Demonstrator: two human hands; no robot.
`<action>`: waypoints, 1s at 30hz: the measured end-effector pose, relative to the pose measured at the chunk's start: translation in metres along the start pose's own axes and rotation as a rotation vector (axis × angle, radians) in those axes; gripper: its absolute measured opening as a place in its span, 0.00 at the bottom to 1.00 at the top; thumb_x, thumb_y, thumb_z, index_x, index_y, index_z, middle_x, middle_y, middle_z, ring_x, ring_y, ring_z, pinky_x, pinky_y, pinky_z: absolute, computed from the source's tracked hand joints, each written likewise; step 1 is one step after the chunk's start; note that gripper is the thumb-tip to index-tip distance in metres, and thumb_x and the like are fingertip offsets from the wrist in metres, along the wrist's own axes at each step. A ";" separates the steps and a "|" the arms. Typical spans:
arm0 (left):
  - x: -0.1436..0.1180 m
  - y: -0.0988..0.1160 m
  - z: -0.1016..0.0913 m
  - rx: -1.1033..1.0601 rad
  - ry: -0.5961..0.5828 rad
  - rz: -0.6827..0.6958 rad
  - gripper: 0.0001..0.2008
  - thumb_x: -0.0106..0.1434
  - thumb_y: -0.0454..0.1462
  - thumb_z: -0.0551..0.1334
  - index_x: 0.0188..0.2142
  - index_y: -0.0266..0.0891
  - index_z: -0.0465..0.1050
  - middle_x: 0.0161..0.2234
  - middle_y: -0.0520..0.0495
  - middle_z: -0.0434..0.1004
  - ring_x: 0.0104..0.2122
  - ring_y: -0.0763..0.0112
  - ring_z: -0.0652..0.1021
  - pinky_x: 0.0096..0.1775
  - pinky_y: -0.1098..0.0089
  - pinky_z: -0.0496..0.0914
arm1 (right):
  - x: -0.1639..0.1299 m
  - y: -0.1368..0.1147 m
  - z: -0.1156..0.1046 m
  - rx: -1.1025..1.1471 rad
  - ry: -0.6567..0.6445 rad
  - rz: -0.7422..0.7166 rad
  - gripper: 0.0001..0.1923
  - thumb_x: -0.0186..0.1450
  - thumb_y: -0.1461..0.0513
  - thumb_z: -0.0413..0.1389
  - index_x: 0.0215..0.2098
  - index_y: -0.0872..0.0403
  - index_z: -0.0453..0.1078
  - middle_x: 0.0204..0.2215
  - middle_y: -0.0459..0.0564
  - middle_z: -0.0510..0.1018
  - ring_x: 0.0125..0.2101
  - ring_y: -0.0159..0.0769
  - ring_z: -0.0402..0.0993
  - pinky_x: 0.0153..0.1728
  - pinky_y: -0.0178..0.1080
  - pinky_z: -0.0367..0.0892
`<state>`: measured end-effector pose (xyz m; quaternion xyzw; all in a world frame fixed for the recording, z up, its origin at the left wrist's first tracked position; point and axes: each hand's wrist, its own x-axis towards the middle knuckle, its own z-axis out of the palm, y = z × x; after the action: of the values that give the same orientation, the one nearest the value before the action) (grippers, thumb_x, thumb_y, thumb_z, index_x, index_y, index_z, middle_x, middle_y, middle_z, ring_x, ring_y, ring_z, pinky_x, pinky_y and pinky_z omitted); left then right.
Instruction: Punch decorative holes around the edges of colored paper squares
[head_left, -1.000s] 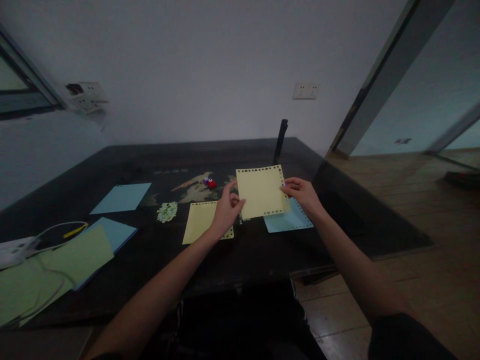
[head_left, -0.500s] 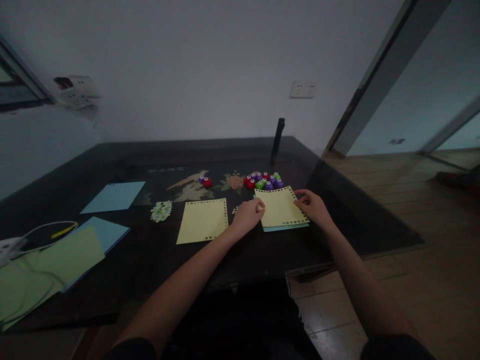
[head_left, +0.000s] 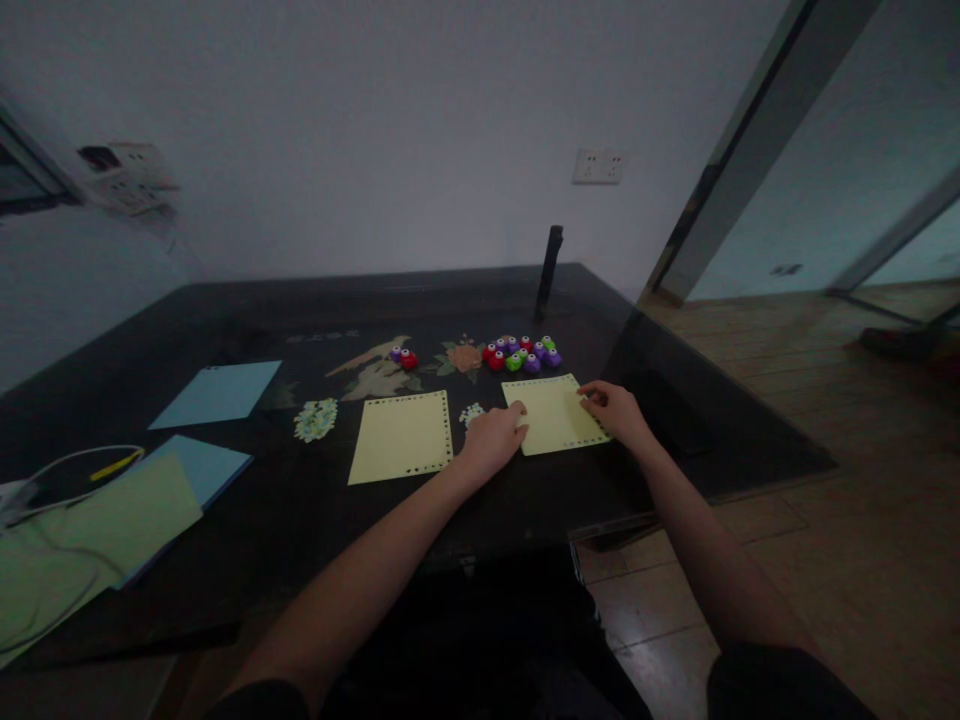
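Observation:
A pale yellow sheet of paper [head_left: 555, 415] with small punched shapes along its edges lies on the dark table. My left hand [head_left: 495, 438] is closed at its left edge, thumb and forefinger on the paper. Across from it, my right hand [head_left: 611, 405] pinches the right edge with bent fingers. To the left rests a second punched yellow sheet [head_left: 401, 435]. A small pile of paper bits [head_left: 471, 413] is partly hidden behind my left hand. Beyond the held sheet stand several red, purple and green hole punches [head_left: 523, 355].
A purple and a red punch [head_left: 407, 359] stand farther left. Nearby is a larger pile of paper bits [head_left: 316, 420]. Blue paper [head_left: 217, 393], more yellow paper [head_left: 97, 540] and a white cable [head_left: 71, 450] occupy the left side. A black upright object [head_left: 550, 272] stands at the back.
The blue sheet that stuck out below the held yellow sheet no longer shows. The yellow sheet now lies flatter, with both hands still at its sides. The view has shifted slightly.

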<state>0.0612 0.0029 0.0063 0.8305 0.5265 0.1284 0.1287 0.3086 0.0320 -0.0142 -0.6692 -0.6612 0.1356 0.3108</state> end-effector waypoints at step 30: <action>-0.021 0.015 0.004 -0.155 0.096 0.139 0.32 0.51 0.44 0.66 0.54 0.37 0.61 0.56 0.36 0.57 0.55 0.52 0.64 0.56 0.56 0.58 | -0.001 0.000 -0.001 -0.030 0.082 -0.020 0.10 0.54 0.64 0.55 0.35 0.55 0.73 0.30 0.50 0.76 0.30 0.36 0.70 0.35 0.38 0.65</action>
<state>0.0659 -0.0229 0.0065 0.8455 0.4617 0.2168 0.1582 0.3090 0.0307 -0.0141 -0.6722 -0.6565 0.0951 0.3289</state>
